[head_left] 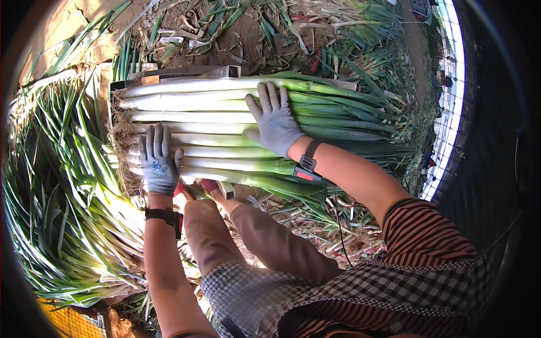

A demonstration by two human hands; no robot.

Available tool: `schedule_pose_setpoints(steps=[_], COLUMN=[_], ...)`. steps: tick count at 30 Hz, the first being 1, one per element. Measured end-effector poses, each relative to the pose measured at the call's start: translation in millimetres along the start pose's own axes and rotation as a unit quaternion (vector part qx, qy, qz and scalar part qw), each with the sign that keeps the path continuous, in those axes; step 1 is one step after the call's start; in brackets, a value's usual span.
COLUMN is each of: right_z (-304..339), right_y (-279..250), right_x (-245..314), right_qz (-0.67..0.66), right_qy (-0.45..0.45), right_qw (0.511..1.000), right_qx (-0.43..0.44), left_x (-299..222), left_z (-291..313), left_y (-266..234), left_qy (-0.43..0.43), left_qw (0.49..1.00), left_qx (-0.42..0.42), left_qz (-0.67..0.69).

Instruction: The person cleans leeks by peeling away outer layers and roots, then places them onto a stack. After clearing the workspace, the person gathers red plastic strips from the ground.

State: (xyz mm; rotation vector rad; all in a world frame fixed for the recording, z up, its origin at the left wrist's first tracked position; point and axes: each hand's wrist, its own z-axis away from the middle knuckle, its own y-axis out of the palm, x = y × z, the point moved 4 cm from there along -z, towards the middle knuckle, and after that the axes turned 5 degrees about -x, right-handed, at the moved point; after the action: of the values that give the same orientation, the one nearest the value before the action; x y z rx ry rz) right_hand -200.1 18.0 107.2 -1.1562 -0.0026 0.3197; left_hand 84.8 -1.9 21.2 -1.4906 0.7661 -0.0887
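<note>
A row of long green onions (208,117) lies side by side in front of me, white stalks and roots to the left, green leaves to the right. My left hand (159,160), in a grey glove, rests flat on the white stalks near the roots (121,132), fingers extended. Farther right, my gloved right hand (275,121) lies with spread fingers where the stalks turn green. Neither hand grips anything. Part of a metal frame (217,73) shows along the far side of the row; most of what supports the onions is hidden beneath them.
A large heap of loose green onions (62,186) fills the left side. Leaf scraps (225,28) and soil lie beyond the row, with more trimmings (360,225) near my legs. A yellow mesh (70,318) is at the lower left. Wire netting (453,107) curves along the right.
</note>
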Motion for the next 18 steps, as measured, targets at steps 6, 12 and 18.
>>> schedule_pose_setpoints(steps=[6, 12, 18], right_z=[2, 5, 9], right_y=[-1, -2, -24], right_x=[2, 2, 13], right_qz=[-0.008, -0.002, -0.035], right_qy=[-0.010, -0.008, 0.007], right_qw=[0.999, 0.999, 0.999], right_qx=[-0.030, -0.035, -0.039], left_x=[-7, -11, -4], left_z=[-1, -6, -1], left_y=[-11, -4, -1], left_qy=[-0.021, -0.033, -0.040], left_qw=[0.998, 0.998, 0.997], left_qx=[-0.051, -0.055, -0.069], left_qz=[0.004, 0.014, 0.010])
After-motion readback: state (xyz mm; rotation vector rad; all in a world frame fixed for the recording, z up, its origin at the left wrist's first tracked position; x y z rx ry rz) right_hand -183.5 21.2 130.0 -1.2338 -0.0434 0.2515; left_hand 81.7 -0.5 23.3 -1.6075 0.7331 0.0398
